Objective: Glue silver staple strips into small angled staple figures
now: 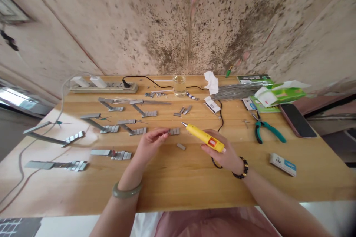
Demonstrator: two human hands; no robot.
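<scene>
— Above the desk (200, 187), how does the yellow glue gun (202, 136) lie?
— Diagonally: nozzle pointing forward and left, tail back and right, clamped in the right hand's (229, 155) grip.
— The left hand (152, 141)?
— At the left end of a grey segmented strip (175, 131), long axis crosswise; whether clamped, I cannot tell.

Wooden table (189, 183) stretching across, grey strip pieces (122, 154) crowding its left, power strip (111, 88) behind them, glass (179, 85) at the back, lone short strip (181, 146) mid-table, and over right, teal pliers (259, 122) (handles spread wide), phone (298, 120), small box (283, 164)
</scene>
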